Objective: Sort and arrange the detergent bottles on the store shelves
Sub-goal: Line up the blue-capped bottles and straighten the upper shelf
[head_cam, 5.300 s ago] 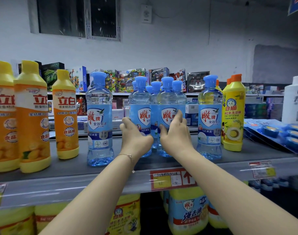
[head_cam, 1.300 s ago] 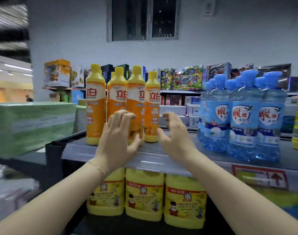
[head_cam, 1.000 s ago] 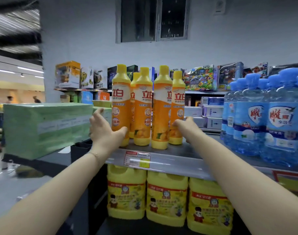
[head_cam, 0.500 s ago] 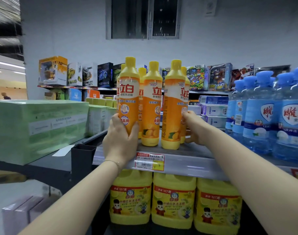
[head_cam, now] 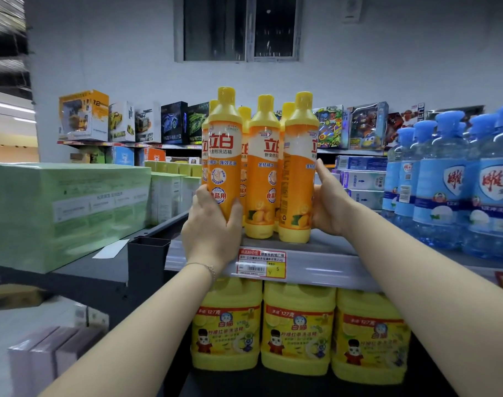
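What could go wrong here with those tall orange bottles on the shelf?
The orange bottles are tall, narrow and packed together near the shelf edge; a hard squeeze between the left hand and right hand might tip one forward off it. The left hand grips the front left bottle low, so the top may sway into its neighbours.

A: What's up top?
B: A pale grey wall (head_cam: 402, 67) with a dark window (head_cam: 240, 27) at top centre, a small white box (head_cam: 351, 8) to its right.
A: And the left edge?
B: Strip lights (head_cam: 10, 106) glow; pale floor (head_cam: 30, 319) at lower left. Toy boxes (head_cam: 173, 123) line the back shelf (head_cam: 124, 144).
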Demonstrator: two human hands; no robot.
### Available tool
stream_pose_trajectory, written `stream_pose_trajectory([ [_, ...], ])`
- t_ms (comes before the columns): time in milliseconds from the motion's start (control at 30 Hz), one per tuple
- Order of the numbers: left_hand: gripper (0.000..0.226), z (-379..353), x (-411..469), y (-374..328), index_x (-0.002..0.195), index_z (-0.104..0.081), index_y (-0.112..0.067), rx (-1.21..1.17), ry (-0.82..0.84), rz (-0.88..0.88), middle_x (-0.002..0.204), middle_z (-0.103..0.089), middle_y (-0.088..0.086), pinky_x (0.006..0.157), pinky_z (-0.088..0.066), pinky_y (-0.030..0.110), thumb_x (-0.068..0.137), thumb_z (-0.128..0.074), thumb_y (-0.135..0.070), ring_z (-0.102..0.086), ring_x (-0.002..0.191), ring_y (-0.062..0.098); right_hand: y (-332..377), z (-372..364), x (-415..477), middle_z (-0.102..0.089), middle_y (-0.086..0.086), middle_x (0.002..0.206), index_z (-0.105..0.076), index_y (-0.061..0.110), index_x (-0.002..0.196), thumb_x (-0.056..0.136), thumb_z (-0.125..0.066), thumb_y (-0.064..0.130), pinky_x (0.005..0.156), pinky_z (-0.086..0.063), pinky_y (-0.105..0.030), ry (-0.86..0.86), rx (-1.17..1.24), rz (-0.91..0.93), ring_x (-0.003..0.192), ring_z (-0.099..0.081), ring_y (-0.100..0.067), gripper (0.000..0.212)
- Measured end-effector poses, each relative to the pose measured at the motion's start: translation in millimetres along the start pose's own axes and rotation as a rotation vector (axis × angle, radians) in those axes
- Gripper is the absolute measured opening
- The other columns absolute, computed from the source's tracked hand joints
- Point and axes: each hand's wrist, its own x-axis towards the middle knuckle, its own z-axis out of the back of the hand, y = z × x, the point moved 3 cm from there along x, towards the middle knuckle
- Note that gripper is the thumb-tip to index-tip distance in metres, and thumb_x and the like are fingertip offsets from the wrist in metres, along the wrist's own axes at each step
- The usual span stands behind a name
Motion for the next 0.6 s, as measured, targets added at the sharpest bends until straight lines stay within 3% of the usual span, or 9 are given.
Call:
stream_pose_trajectory([
  [200,0.053,-1,0,0,0.130,-0.035,-0.011,0.022,0.011,-0.013,0.118,-0.054,0.006,0.070,-0.038,0.032,0.094,-0.041,-0.049,-0.056,0.098,0.026,-1,-3,-14,-0.057,-0.009,0.132,-0.047,0.022,0.136,0.074,-0.027,0.086,0.103,-0.037,-0.057,-0.032,-0.092,0.047,0.119,-0.054,-0.033,0.091],
  [267,0.054,0,2,0,0.131,-0.036,-0.011,0.020,0.023,-0.021,0.118,-0.054,0.007,0.071,-0.040,0.033,0.094,-0.041,-0.050,-0.056,0.100,0.027,-1,-3,-24,-0.054,-0.007,0.133,-0.043,0.021,0.138,0.075,-0.036,0.082,0.105,-0.036,-0.054,-0.085,-0.156,0.112,0.123,-0.051,-0.030,0.088],
  [300,0.056,0,3,1,0.133,-0.035,-0.012,0.018,0.033,-0.022,0.119,-0.055,0.007,0.073,-0.043,0.035,0.094,-0.042,-0.051,-0.057,0.100,0.028,0,-4,-29,-0.054,-0.003,0.131,-0.041,0.021,0.139,0.080,-0.041,0.075,0.103,-0.040,-0.048,-0.103,-0.214,0.186,0.123,-0.050,-0.026,0.080],
  [367,0.058,1,5,1,0.135,-0.035,-0.014,0.000,0.069,-0.010,0.121,-0.055,0.007,0.077,-0.047,0.037,0.093,-0.043,-0.053,-0.058,0.100,0.028,3,-8,-42,-0.059,0.004,0.118,-0.041,0.018,0.134,0.086,-0.057,0.051,0.080,-0.053,-0.028,-0.106,-0.334,0.349,0.110,-0.059,-0.017,0.060],
  [433,0.057,2,7,1,0.133,-0.037,-0.017,-0.033,0.121,0.012,0.120,-0.057,0.004,0.077,-0.047,0.036,0.091,-0.047,-0.054,-0.059,0.100,0.026,2,-9,-48,-0.060,0.009,0.107,-0.043,0.019,0.128,0.078,-0.074,0.029,0.066,-0.052,-0.021,-0.095,-0.460,0.441,0.094,-0.061,-0.008,0.060],
  [500,0.054,3,10,-2,0.129,-0.039,-0.020,-0.066,0.172,0.042,0.120,-0.058,0.002,0.078,-0.047,0.035,0.089,-0.052,-0.055,-0.059,0.100,0.024,1,-10,-50,-0.056,0.016,0.098,-0.043,0.022,0.126,0.074,-0.080,0.020,0.072,-0.051,-0.024,-0.107,-0.538,0.470,0.088,-0.058,-0.003,0.064],
  [600,0.057,4,14,-6,0.126,-0.039,-0.021,-0.098,0.204,0.091,0.121,-0.060,0.002,0.082,-0.050,0.039,0.085,-0.061,-0.054,-0.060,0.102,0.026,3,-13,-52,-0.053,0.019,0.096,-0.043,0.023,0.127,0.073,-0.081,0.021,0.079,-0.050,-0.030,-0.131,-0.557,0.480,0.086,-0.055,-0.002,0.066],
])
